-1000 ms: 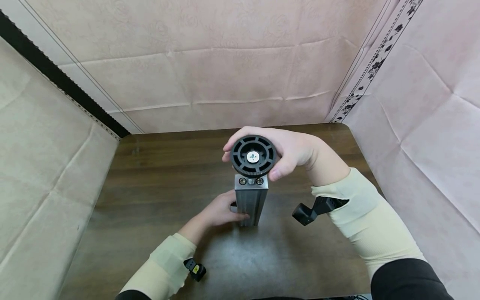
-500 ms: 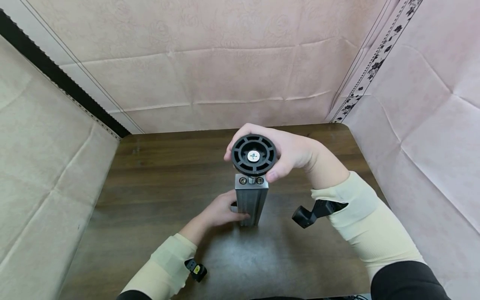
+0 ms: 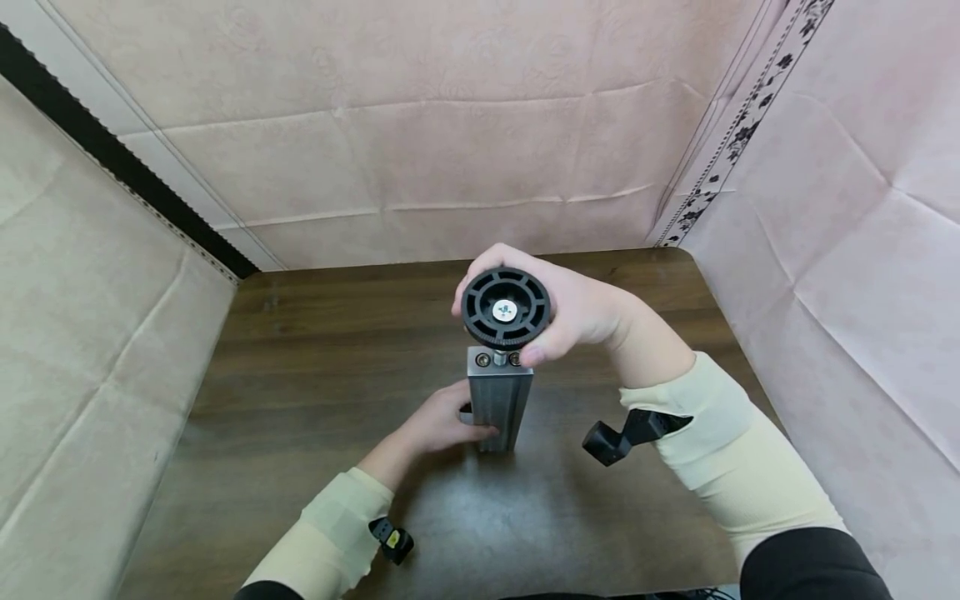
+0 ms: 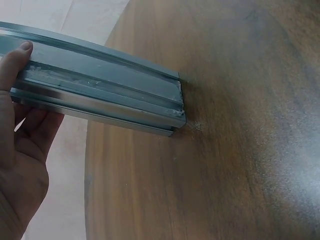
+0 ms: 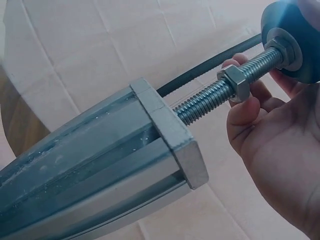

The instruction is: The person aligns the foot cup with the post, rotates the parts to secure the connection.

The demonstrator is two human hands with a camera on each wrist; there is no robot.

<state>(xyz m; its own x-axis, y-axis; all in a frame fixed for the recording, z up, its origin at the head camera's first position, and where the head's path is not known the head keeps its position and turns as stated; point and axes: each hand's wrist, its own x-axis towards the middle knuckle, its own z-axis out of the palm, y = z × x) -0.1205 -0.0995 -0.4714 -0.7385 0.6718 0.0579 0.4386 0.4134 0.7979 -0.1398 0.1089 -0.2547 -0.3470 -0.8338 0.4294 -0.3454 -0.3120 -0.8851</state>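
An aluminium profile [image 3: 501, 408] stands upright on the wooden table, capped by a metal end plate [image 5: 162, 115] with two screws. From the plate rises the threaded rod [image 5: 200, 105] of a levelling foot, whose round black base [image 3: 506, 308] is uppermost. My left hand [image 3: 442, 418] grips the profile low down, thumb along its near face; in the left wrist view the profile's end [image 4: 179, 100] meets the tabletop. Just under the black base, my right hand [image 3: 581, 308] pinches the hex nut [image 5: 234, 82] partway along the rod between thumb and fingers.
The brown wooden table [image 3: 315, 358] lies under both hands. Pale cloth walls [image 3: 450, 150] enclose it at the back and both sides. Each wrist carries a small black camera, such as the right one [image 3: 633, 432].
My right thumb has shifted left and down past the black base, and the right wrist has dipped slightly. The left hand and the profile have stayed in place.
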